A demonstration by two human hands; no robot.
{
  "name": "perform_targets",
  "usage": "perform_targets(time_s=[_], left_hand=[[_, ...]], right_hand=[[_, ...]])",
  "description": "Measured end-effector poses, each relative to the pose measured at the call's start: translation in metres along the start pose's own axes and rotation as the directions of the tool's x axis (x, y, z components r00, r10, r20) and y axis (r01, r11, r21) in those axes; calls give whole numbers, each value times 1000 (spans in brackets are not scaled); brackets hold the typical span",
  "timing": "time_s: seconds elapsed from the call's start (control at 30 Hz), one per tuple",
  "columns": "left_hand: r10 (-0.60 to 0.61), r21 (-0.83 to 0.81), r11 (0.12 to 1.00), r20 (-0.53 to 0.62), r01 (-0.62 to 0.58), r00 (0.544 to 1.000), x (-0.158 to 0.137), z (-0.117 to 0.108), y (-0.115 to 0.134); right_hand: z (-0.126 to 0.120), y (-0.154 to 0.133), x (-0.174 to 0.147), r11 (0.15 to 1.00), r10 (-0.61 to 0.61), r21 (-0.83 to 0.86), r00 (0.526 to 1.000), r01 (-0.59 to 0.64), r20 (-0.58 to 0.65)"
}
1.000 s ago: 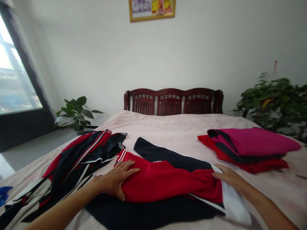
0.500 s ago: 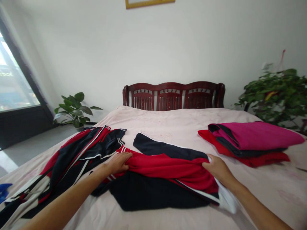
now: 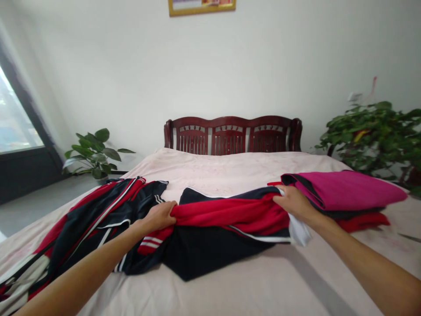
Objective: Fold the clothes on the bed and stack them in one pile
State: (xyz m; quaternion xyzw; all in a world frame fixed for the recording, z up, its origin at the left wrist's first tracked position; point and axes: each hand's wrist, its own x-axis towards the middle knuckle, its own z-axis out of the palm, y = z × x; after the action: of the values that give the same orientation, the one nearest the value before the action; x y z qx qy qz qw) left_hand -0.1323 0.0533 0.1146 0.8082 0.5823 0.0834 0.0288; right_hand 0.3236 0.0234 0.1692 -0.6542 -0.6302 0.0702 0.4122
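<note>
A navy and red track jacket [image 3: 210,245] with white piping stretches between my two hands over the bed. My left hand [image 3: 162,215] is closed around its red part, near a cuff with white stripes. My right hand [image 3: 291,201] grips the other end, where white cloth hangs below the fingers. The middle of the jacket is drawn taut, and its dark lower part droops toward the sheet. Beside my left forearm lies another navy and red garment [image 3: 108,210] with white trim, spread out and rumpled.
The bed [image 3: 230,298] has a pale pink sheet and a dark wooden headboard [image 3: 230,136]. Folded clothes [image 3: 348,188], magenta on top and red below, are stacked at the right. Potted plants [image 3: 95,151] stand on both sides. A glass door [image 3: 19,109] is at the left.
Both hands have kept hold of the jacket. Its right end has risen and its lower edge has lifted off the sheet. The view has shifted slightly.
</note>
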Motion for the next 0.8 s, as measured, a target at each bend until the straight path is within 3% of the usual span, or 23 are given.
perform_targets(time_s=[0.07,0.1,0.2,0.23,0.27,0.3,0.33,0.4,0.47,0.53,0.6,0.63,0.7,0.8], left_hand=[[-97,3,995,-197,100,976,27,-16,3],[-147,-15,988,-326,151,934,40,-27,4],[-229,-104,971,-676,217,700,70,-57,7],[-216,-112,973,-740,199,637,75,-62,7],[-185,-103,980,-774,167,605,76,-64,5],[-142,-79,989,-779,129,611,75,-61,1],[-94,-47,995,-756,89,648,71,-55,-4],[-21,10,999,-638,35,770,56,-31,-20],[-8,19,1000,-457,19,889,38,-3,-40],[-56,-51,998,-298,43,953,21,23,-59],[-120,-140,986,-217,90,969,12,39,-72],[-148,-177,978,-200,113,969,10,43,-75],[-190,-222,964,-195,145,962,14,47,-74],[-164,-215,969,-205,119,965,30,51,-58]], right_hand=[[-9,-20,22,984,-145,-124,980,128,-135],[-16,-31,32,963,-233,-184,949,195,-212],[-37,-62,46,869,-474,-354,782,344,-403],[-42,-67,45,835,-533,-403,734,376,-420],[-44,-67,42,804,-576,-443,704,396,-416],[-44,-62,37,780,-603,-476,692,407,-397],[-42,-52,30,760,-617,-499,702,416,-355],[-30,-18,12,729,-614,-522,761,444,-210],[-13,24,-11,703,-547,-513,835,492,52],[6,61,-34,716,-395,-513,881,473,261],[22,81,-53,766,-173,-553,934,327,314],[30,82,-59,782,-120,-561,948,273,293],[45,71,-65,816,-122,-532,967,225,222],[75,33,-58,860,-226,-419,953,292,201]])
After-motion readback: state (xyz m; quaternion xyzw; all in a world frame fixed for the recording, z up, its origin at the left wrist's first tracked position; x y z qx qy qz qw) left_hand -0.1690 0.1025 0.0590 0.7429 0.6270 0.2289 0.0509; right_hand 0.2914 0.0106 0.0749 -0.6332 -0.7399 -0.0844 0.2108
